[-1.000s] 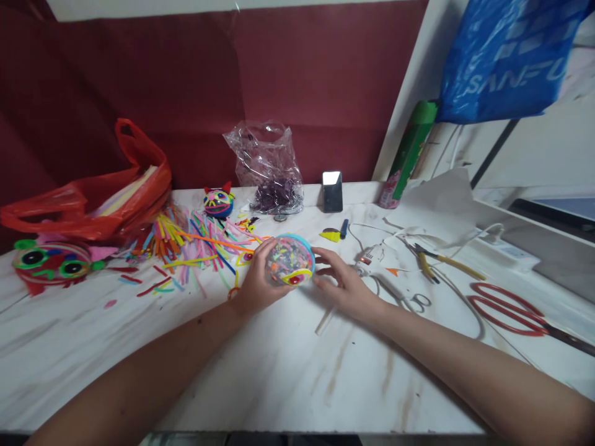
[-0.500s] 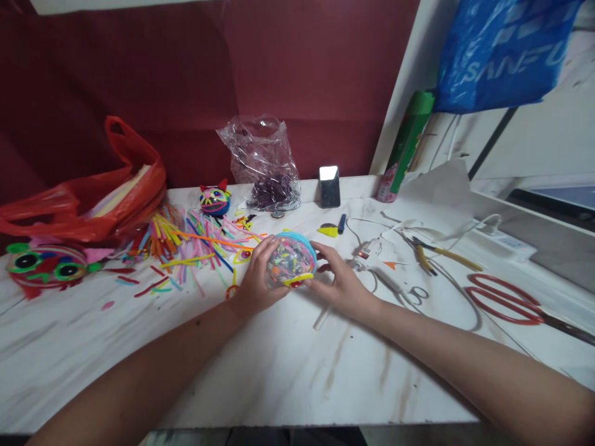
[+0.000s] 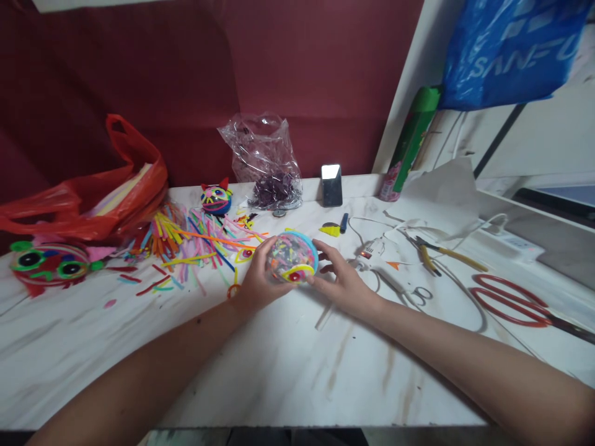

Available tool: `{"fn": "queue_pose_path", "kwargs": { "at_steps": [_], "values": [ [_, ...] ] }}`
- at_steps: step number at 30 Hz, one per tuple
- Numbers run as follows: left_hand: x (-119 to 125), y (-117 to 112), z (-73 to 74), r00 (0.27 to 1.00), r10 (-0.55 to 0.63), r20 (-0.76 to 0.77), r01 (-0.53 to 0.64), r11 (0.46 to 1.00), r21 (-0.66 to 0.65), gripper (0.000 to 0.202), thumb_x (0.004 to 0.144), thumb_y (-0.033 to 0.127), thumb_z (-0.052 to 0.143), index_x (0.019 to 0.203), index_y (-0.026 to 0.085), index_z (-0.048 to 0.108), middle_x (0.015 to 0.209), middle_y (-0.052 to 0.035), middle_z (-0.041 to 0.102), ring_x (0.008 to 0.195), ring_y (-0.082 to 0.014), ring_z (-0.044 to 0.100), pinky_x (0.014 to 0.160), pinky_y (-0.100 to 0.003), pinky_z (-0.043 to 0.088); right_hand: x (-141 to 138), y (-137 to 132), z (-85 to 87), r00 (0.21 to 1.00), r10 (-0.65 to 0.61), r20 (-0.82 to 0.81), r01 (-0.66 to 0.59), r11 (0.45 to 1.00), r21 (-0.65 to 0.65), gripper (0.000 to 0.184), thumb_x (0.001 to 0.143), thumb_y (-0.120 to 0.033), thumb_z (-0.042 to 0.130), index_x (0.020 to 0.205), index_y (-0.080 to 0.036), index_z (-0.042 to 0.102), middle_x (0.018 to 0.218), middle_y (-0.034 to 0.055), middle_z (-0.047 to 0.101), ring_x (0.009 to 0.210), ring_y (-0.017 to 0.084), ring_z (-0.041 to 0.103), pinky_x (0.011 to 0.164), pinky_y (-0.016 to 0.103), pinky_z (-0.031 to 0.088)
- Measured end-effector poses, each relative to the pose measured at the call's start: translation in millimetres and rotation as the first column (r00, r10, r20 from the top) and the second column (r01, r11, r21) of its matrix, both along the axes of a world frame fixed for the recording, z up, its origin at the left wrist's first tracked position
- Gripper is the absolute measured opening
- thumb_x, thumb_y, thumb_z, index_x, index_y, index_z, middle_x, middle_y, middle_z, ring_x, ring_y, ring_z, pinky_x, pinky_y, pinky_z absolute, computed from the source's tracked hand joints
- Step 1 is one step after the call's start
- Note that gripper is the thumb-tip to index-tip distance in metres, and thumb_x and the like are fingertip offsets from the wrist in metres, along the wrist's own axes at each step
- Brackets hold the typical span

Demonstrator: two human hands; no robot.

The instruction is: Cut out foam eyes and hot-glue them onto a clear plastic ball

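Between my two hands sits a clear ball (image 3: pixel 289 255) with a light-blue pipe-cleaner band along its right side and a yellow-rimmed red eye low on its front. Bright colours show through its clear wall. My left hand (image 3: pixel 261 275) is wrapped round the ball's left side. On the other side, my right hand (image 3: pixel 339 275) grips its lower right edge with thumb and fingers. Behind my left hand lies a loose yellow-and-red eye shape (image 3: pixel 244 254). A hot glue gun (image 3: pixel 372 254) rests just beyond my right hand.
Pipe cleaners (image 3: pixel 204 241) are heaped at left, near a red plastic bag (image 3: pixel 125 186) and two decorated animal heads, one large (image 3: pixel 51 266), one small (image 3: pixel 216 197). Pliers (image 3: pixel 430 254), red-handled scissors (image 3: pixel 511 300), small scissors (image 3: pixel 421 295) and cables lie right. A phone (image 3: pixel 331 186) stands at the back.
The ball has turned a little in my hands, so its red eye now faces me more fully. My hands keep their hold, and the view has shifted slightly.
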State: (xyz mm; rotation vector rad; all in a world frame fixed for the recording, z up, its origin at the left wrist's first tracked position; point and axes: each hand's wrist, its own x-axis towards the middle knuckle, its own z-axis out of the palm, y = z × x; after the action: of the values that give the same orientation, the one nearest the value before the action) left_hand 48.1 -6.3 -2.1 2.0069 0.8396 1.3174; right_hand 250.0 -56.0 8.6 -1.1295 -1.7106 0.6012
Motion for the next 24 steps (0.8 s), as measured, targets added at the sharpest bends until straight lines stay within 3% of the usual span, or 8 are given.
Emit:
{"fn": "queue_pose_path", "kwargs": {
  "at_steps": [3, 6, 12, 18, 21, 24],
  "values": [
    [2.1, 3.4, 0.9, 0.970, -0.114, 0.213, 0.179, 0.930, -0.319, 0.101, 0.056, 0.036, 0.084, 0.140, 0.020, 0.030, 0.143, -0.0164, 0.042, 0.127, -0.0342, 0.048, 0.101, -0.044, 0.045, 1.8, 1.2, -0.6, 1.000, 0.000, 0.020, 0.000, 1.000, -0.002, 0.066, 0.078, -0.040, 0.065, 0.136, -0.023, 0.039, 0.132, 0.0154, 0.050, 0.107, 0.026, 0.056, 0.083, 0.044, 0.053],
    [1.1, 7.7, 1.4, 0.932, -0.161, 0.325, 0.299, 0.848, -0.438, 0.103, 0.053, 0.035, 0.086, 0.139, 0.021, 0.031, 0.142, -0.0155, 0.045, 0.126, -0.0335, 0.049, 0.101, -0.044, 0.045, 3.0, 2.5, -3.6, 0.998, 0.002, 0.059, -0.003, 1.000, 0.013, 0.068, 0.077, -0.035, 0.065, 0.137, -0.022, 0.038, 0.131, 0.0157, 0.050, 0.109, 0.027, 0.055, 0.085, 0.044, 0.053],
    [-0.5, 8.8, 3.5, 0.903, -0.182, 0.389, 0.368, 0.793, -0.485, 0.093, 0.056, 0.032, 0.085, 0.135, 0.018, 0.036, 0.139, -0.0156, 0.049, 0.127, -0.0336, 0.048, 0.104, -0.045, 0.042, 3.7, 5.2, -9.2, 0.997, 0.005, 0.074, -0.007, 1.000, 0.015, 0.066, 0.077, -0.032, 0.065, 0.137, -0.025, 0.038, 0.129, 0.0132, 0.052, 0.106, 0.026, 0.057, 0.082, 0.044, 0.054],
    [2.4, 6.9, 5.0, 0.907, -0.157, 0.390, 0.353, 0.787, -0.506, 0.089, 0.056, 0.035, 0.085, 0.132, 0.020, 0.041, 0.136, -0.0136, 0.053, 0.125, -0.0334, 0.051, 0.099, -0.042, 0.046, 4.3, 4.8, -7.3, 0.998, 0.006, 0.067, -0.004, 1.000, -0.031, 0.062, 0.080, -0.032, 0.061, 0.137, -0.024, 0.038, 0.129, 0.0137, 0.051, 0.106, 0.026, 0.057, 0.081, 0.044, 0.054],
    [2.9, 7.4, 4.7, 0.919, -0.128, 0.373, 0.321, 0.793, -0.517, 0.087, 0.056, 0.034, 0.084, 0.131, 0.021, 0.042, 0.136, -0.0127, 0.054, 0.125, -0.0330, 0.050, 0.101, -0.043, 0.045, 4.5, 1.1, -4.2, 0.991, -0.044, 0.128, 0.030, 0.993, 0.111, 0.059, 0.084, -0.030, 0.057, 0.139, -0.027, 0.036, 0.133, 0.0142, 0.047, 0.115, 0.028, 0.052, 0.087, 0.048, 0.052],
    [3.2, 6.8, 5.7, 0.936, -0.058, 0.349, 0.248, 0.809, -0.533, 0.083, 0.058, 0.031, 0.083, 0.130, 0.020, 0.044, 0.136, -0.0122, 0.053, 0.126, -0.0327, 0.049, 0.103, -0.044, 0.042, 4.5, -3.6, -0.4, 0.958, -0.083, 0.274, -0.004, 0.953, 0.304, 0.052, 0.087, -0.026, 0.052, 0.137, -0.029, 0.040, 0.140, 0.0152, 0.040, 0.128, 0.032, 0.042, 0.099, 0.055, 0.043]
  ]
}}
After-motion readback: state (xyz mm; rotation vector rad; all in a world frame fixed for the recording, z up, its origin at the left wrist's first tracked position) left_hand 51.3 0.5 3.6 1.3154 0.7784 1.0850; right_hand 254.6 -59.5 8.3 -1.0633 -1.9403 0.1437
